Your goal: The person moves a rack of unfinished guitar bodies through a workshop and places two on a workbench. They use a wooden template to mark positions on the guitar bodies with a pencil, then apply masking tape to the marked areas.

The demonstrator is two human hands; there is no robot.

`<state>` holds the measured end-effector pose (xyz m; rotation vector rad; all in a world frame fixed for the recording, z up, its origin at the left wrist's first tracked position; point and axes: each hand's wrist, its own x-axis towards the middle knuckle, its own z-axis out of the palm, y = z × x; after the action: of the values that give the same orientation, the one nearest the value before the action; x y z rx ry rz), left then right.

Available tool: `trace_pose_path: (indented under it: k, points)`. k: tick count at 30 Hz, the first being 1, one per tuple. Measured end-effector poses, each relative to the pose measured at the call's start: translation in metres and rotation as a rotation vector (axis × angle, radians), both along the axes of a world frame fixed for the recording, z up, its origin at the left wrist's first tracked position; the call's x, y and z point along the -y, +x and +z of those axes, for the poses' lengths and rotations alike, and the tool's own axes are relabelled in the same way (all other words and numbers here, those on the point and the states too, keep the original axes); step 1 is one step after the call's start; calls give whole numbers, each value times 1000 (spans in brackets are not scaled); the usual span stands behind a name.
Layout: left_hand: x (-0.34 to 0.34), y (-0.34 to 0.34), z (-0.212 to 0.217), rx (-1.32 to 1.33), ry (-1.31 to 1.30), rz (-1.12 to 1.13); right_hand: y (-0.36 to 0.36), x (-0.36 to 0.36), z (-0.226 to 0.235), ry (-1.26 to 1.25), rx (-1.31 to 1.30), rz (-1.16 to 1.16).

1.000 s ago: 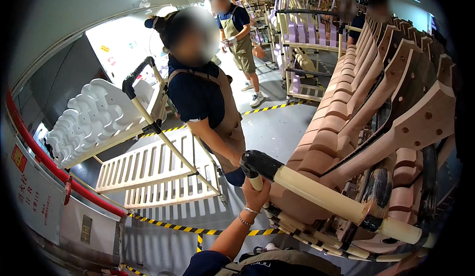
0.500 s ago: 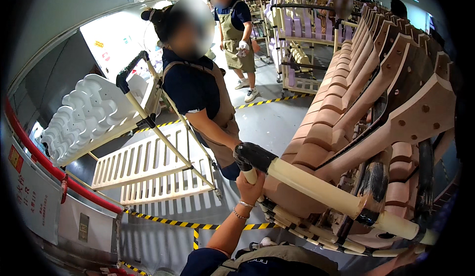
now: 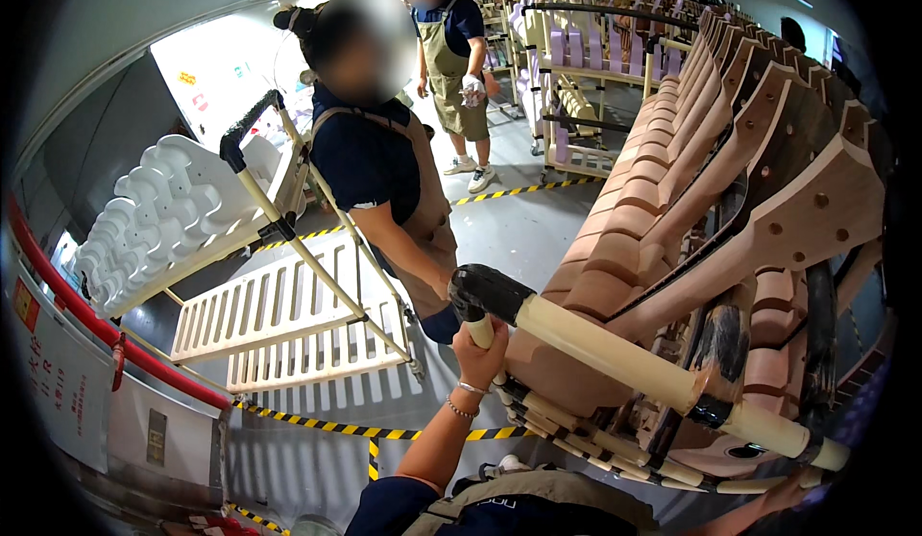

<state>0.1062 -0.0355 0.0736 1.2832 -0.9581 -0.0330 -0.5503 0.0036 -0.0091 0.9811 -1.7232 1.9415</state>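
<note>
"Head view: rack [image 3: 615,358] position?"
"Ahead and right of me, filled with wooden guitars [image 3: 615,291]."
"Grip?"
"Its cream post [image 3: 477,330] is clasped in my left hand [image 3: 479,352]; my right hand [image 3: 795,490], low at the corner: cannot tell."

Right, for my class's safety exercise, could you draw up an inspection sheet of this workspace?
Surface: grey floor marked with black-and-yellow tape.
Job's things: pipe rack packed with unpainted wooden guitar pieces.
Clutter: reddish items at the lower-left edge, too unclear to identify.
Hands: left hand closed around the rack's corner post; right hand near its lower rail, grip unclear.
Cables: nothing seen.
Surroundings: a co-worker stands beside a slatted rack; another person stands farther back.
</note>
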Motion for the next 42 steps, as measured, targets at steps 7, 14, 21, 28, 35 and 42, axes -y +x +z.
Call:
trace_pose_path:
  k: [7, 14, 21, 28, 35, 42]
  points:
    - [-1, 0, 1, -23, -6, -33, -1, 1, -1, 8, -2, 11]
    - [-1, 1, -2, 57, 78, 35, 9, 4, 6, 29, -4, 13]
    - [2, -1, -1, -48, -59, -22, -5, -4, -1, 6, 16, 23]
    - [4, -1, 0, -66, -76, 7, -22, -5, -19, 7, 35, 5]
    - [-1, -4, 6, -24, -28, -12, -1, 3, -2, -6, 35, 11]
    - [0, -2, 2, -82, -9, -79, -2, 7, -4, -27, 40, 66]
